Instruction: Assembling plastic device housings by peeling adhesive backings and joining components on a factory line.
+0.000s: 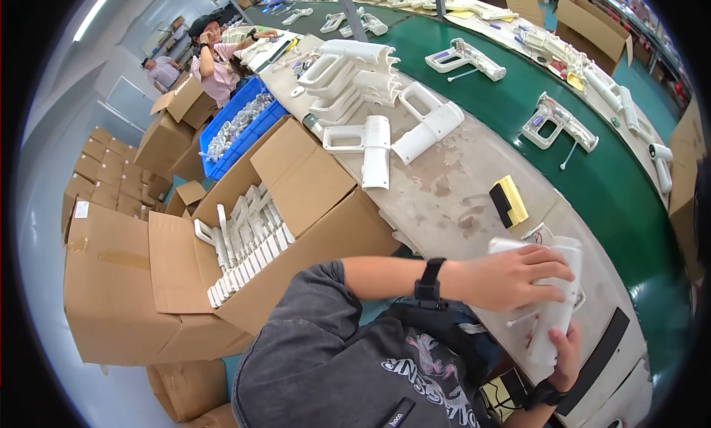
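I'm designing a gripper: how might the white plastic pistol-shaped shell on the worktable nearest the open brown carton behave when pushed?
The shell looks stiff: its looped handle has a crisp outline. Its smooth surface may slip. The rounded barrel might rock, though the handle should resist rolling.

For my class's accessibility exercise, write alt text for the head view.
A person's right hand grips a white plastic casing over a worktable, with the left hand lying on top. At left, an open cardboard box holds white parts; beyond the worktable, a green belt carries white handled devices.
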The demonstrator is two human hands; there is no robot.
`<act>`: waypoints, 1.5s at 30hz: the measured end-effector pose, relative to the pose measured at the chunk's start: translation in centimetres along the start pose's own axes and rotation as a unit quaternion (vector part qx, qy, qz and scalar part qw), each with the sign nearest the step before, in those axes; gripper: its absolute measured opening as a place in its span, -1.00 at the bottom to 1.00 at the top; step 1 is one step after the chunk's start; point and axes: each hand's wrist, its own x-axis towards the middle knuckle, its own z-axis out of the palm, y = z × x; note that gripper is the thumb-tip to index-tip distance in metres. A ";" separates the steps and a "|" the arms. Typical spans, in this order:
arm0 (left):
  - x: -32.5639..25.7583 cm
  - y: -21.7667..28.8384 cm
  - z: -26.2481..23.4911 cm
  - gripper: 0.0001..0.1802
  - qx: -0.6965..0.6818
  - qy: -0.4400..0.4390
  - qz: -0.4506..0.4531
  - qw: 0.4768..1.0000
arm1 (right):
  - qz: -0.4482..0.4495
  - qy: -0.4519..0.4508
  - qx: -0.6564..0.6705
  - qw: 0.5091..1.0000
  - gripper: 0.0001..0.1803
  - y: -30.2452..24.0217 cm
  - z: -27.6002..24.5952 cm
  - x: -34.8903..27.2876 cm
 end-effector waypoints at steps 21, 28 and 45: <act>5.2 -6.1 0.3 -0.07 0.068 -0.299 -0.091 0.947 | -0.319 0.193 -0.463 0.804 -0.22 1.7 -3.2 0.0; 7.9 -9.6 3.8 -0.13 0.035 -0.338 -0.130 0.931 | -0.270 0.231 -0.491 0.796 -0.30 2.7 -6.9 2.6; 7.0 -9.3 4.2 -0.13 0.069 -0.306 -0.124 0.941 | -0.269 0.222 -0.448 0.823 -0.25 2.6 -7.1 3.6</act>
